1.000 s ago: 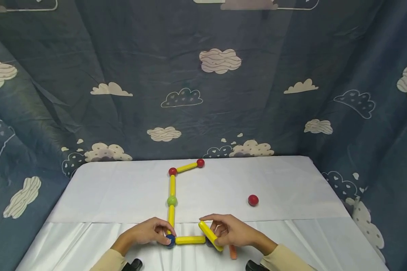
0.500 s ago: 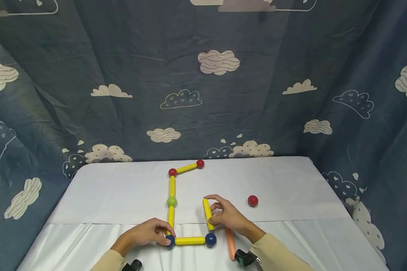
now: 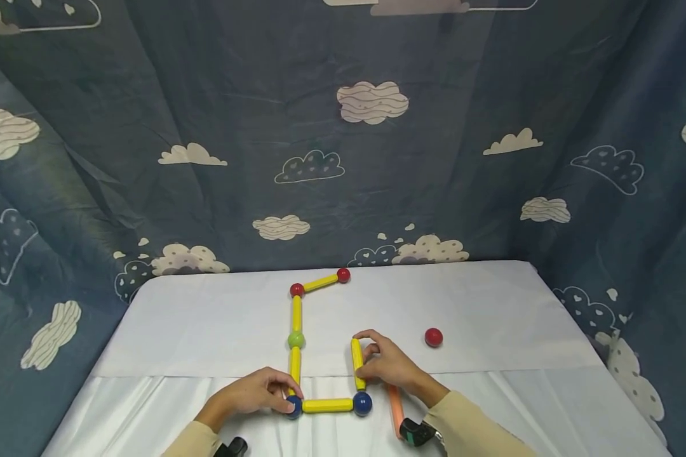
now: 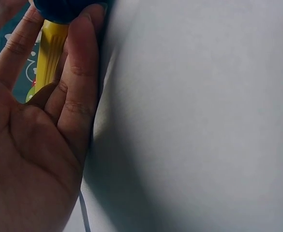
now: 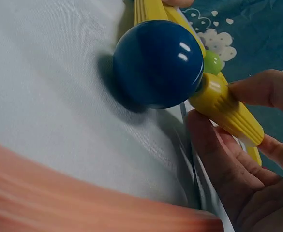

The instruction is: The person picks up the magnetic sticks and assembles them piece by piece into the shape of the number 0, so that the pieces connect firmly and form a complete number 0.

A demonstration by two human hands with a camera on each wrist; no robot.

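My left hand [image 3: 259, 391] holds a blue ball [image 3: 294, 407] at the near left corner of a chain of yellow rods and balls. From it a yellow rod [image 3: 328, 405] runs right to a second blue ball [image 3: 363, 404]. My right hand [image 3: 391, 362] pinches another yellow rod [image 3: 357, 363], whose near end meets that ball, as the right wrist view also shows. Going away from the left corner come a yellow rod [image 3: 295, 363], a green ball [image 3: 296, 339], a further yellow rod [image 3: 296, 313], a red ball [image 3: 297, 290], a slanted yellow rod [image 3: 321, 282] and a red ball [image 3: 343, 275].
A loose red ball [image 3: 433, 337] lies to the right on the white cloth [image 3: 491, 317]. Beside my right wrist lies an orange rod [image 3: 396, 409], partly hidden by the arm. A dark curtain with clouds [image 3: 423, 184] hangs behind the table.
My right hand has carried the yellow rod away from me, turned it nearly in line with the left column, and set its near end on the right blue ball. The left hand stays put.
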